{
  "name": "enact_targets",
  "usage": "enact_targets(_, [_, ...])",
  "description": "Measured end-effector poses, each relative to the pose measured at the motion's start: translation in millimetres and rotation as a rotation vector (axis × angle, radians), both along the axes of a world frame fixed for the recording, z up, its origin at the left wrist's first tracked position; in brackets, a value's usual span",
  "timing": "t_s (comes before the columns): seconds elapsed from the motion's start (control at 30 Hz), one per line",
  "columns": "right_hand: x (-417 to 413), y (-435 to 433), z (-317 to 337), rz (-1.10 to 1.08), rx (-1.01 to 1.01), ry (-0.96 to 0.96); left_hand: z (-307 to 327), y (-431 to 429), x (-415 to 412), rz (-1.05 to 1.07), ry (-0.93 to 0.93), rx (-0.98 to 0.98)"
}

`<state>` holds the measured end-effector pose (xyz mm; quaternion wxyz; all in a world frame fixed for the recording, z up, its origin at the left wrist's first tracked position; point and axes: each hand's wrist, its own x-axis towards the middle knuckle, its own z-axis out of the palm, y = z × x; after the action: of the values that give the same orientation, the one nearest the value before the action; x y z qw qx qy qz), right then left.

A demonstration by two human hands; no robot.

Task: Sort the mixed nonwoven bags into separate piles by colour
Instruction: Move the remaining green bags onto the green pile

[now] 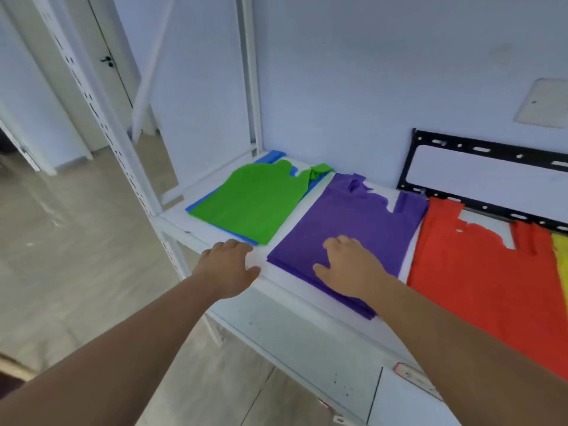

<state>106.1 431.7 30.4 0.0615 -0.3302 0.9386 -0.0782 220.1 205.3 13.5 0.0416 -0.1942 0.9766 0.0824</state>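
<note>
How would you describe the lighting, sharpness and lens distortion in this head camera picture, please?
Head view: soft, even, bluish light, no glare on the purple bags; the shelf post tilts steeply from wide-angle distortion; the whole frame is slightly soft, most at the yellow bag.

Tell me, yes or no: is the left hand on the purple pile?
No, the left hand rests on the bare shelf edge beside the purple pile, which only the right hand touches.

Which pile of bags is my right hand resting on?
The purple pile, between the green pile and the red pile; your right hand lies flat on it.
</note>
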Motion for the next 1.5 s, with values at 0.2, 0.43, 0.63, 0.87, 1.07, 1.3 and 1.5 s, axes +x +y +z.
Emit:
enact_targets(0.2, [-26.3, -63.5, -1.8, -0.009, 0.000, -0.032, -7.1, -58.6, -24.2, 0.007, -0.018, 0.042])
enact_targets(0.43, [-88.2, -115.5, -10.9, -0.039, -0.027, -0.116, -12.0, -103.4, -68.4, 0.030, -0.034, 0.082])
enact_targets(0.63, [-118.8, -153.7, -23.7, -0.150, -0.093, -0.257, -23.8, -161.4, -109.6, 0.168, -0.009, 0.190])
enact_targets(0.87, [-129.0, -178.9, -36.2, -0.359, -0.175, -0.212, -35.9, -216.9, -164.1, 0.266, 0.091, 0.209])
enact_targets(1.07, [-112.2, -209.2, -46.1, -0.546, -0.208, -0.181, -40.8, -248.1, -187.5, 0.099, 0.187, 0.348])
enact_targets(1.3, [-91.8, -227.8, -44.6, -0.755, -0.256, -0.146, -44.1, -267.6, -200.6, -0.027, 0.217, 0.439])
enact_targets(1.5, [-80.8, -224.7, -41.1, -0.920, -0.440, -0.060, -46.5, -274.5, -204.5, 0.243, 0.202, 0.990])
